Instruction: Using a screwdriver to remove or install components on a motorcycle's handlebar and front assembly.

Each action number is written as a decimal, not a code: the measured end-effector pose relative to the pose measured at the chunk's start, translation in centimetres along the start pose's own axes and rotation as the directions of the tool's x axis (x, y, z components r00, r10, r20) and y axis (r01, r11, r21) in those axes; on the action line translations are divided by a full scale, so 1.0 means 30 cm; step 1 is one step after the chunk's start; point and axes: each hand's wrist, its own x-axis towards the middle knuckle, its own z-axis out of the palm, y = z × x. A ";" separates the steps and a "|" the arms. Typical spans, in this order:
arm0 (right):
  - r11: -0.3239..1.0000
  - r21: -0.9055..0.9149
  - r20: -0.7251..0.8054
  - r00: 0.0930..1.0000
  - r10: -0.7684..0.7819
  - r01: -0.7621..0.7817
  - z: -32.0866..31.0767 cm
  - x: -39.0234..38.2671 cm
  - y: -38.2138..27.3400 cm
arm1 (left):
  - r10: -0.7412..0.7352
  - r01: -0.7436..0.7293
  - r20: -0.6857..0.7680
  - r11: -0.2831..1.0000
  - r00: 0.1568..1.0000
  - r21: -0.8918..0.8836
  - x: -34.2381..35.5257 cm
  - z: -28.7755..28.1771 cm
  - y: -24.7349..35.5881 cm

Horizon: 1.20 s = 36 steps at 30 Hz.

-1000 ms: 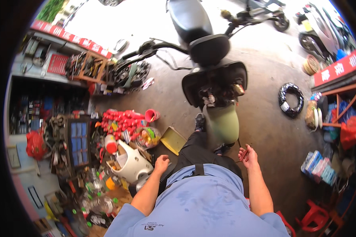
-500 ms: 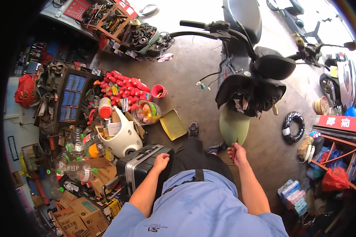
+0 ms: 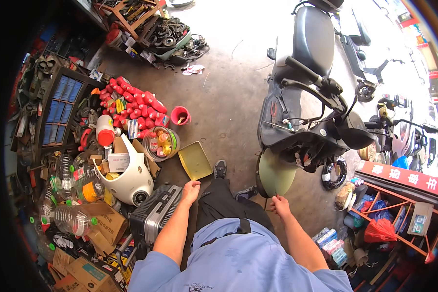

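My right hand [image 3: 281,206] is closed beside the lower tip of a pale green front fender [image 3: 277,176]. A thin dark tip shows at its fingers, but what they hold is mostly hidden. The fender belongs to a black electric scooter [image 3: 315,36] with its front panel off and loose wires hanging out. Its handlebar [image 3: 306,73] is turned at an angle. Red-handled pliers [image 3: 274,112] lie on the footboard. My left hand [image 3: 191,190] hangs with curled fingers, between a ribbed black case [image 3: 153,219] and a yellow-green tray [image 3: 195,161]. Its grip contents cannot be made out.
On the left are red bottles [image 3: 131,108], a clear tub [image 3: 161,144], a white scooter shell [image 3: 131,182], plastic bottles [image 3: 73,219] and cardboard boxes [image 3: 93,273]. To the right stand a black tyre [image 3: 334,173], small packets [image 3: 332,244] and an orange-framed rack [image 3: 399,194].
The scooter's handlebar has swung round, its left grip moving rightward toward the seat. My left hand has moved forward off the case. A reddish tool in my right hand no longer shows clearly.
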 end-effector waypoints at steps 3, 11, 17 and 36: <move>0.997 -0.044 -0.036 0.998 -0.058 0.056 0.032 0.007 -0.101 | 0.017 -0.016 -0.010 0.998 1.000 0.056 0.025 -0.035 -0.010; 0.989 -0.073 0.073 0.989 -0.127 0.132 0.144 0.109 -0.266 | -0.047 0.047 -0.022 0.999 0.999 0.011 -0.002 -0.041 -0.018; 0.927 -0.263 0.155 0.960 -0.234 0.269 0.280 0.414 -0.230 | -0.170 0.161 -0.030 0.968 0.985 -0.192 -0.122 0.070 -0.132; 0.101 -0.919 0.380 0.925 -0.025 0.380 1.029 0.951 -0.321 | -0.075 0.104 -0.269 0.990 0.960 0.095 -0.147 0.598 -0.290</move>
